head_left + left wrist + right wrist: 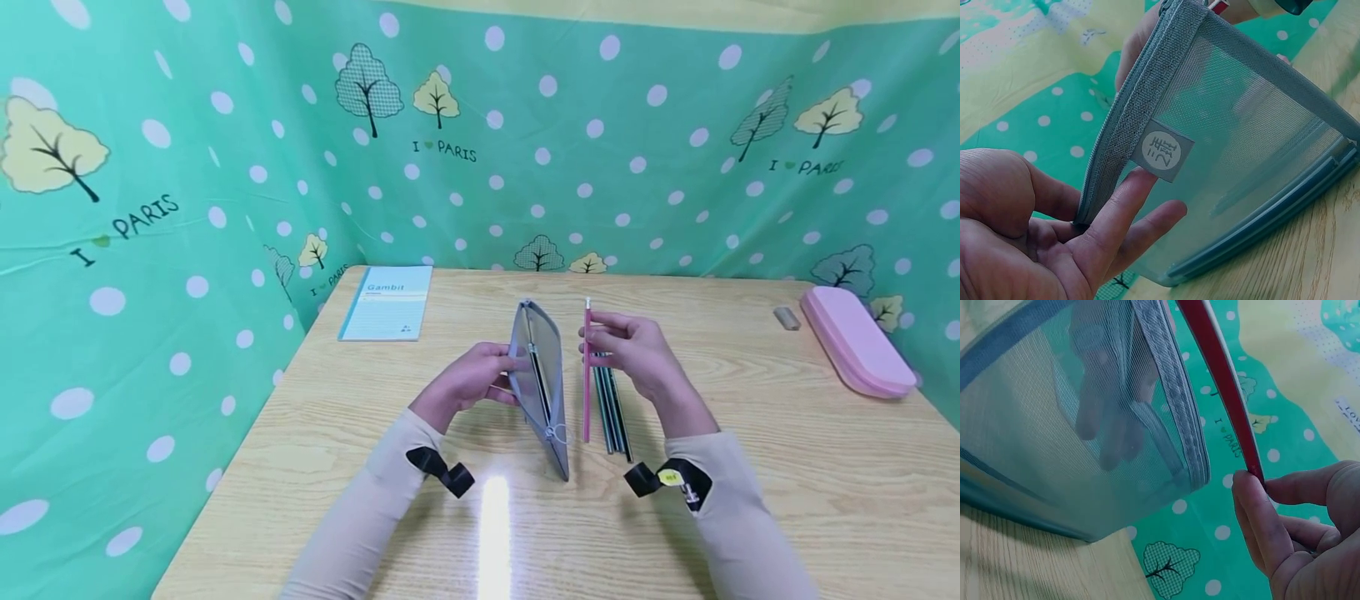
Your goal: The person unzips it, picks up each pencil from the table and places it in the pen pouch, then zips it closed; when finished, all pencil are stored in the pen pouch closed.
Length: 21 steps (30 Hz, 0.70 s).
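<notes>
My left hand (472,375) grips one edge of a grey mesh zip pouch (553,354), thumb on one side and fingers on the other. The pouch stands upright on the table with its mouth parted, and dark pencils (539,383) lie inside. A cloth label (1162,151) is sewn on its side, near my fingertip. To the right of the pouch, my right hand (633,350) pinches a pink pencil (587,400) between thumb and fingers. In the right wrist view the pencil (1225,378) looks red, apart from the mesh. Several dark pencils (611,412) lie on the table below that hand.
A light blue notebook (390,308) lies at the back left of the wooden table (292,433). Far right are a pink pencil case (858,337) and a small grey eraser (787,318). A green dotted cloth (600,183) hangs behind and at the sides.
</notes>
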Each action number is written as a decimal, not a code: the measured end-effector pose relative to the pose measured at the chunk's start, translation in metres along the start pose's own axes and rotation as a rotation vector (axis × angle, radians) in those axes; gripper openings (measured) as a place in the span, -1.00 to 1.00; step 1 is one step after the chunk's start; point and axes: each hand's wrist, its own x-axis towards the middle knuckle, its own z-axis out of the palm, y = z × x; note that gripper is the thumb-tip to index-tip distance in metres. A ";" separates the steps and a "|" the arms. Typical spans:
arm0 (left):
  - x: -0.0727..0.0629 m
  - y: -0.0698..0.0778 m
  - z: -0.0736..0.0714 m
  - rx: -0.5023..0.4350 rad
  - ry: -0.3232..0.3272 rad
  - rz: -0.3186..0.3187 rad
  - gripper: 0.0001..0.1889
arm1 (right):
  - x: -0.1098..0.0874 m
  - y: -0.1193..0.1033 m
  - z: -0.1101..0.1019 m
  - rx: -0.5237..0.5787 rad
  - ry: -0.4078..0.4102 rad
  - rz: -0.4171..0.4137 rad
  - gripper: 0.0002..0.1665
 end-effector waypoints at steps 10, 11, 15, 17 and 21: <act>-0.002 0.002 0.000 0.011 -0.008 0.011 -0.63 | 0.000 -0.003 0.013 0.017 -0.015 -0.020 -0.39; -0.003 0.002 0.000 0.013 -0.008 0.011 -0.63 | 0.000 -0.003 0.014 0.017 -0.016 -0.023 -0.39; -0.005 0.003 -0.001 0.016 -0.006 0.016 -0.63 | 0.002 -0.004 0.013 0.025 -0.006 -0.028 -0.40; -0.005 0.003 0.000 0.017 -0.005 0.016 -0.63 | 0.002 -0.004 0.013 0.032 0.000 -0.028 -0.41; -0.004 0.003 0.001 0.010 -0.005 0.012 -0.63 | 0.003 -0.003 0.014 0.045 0.004 -0.023 -0.42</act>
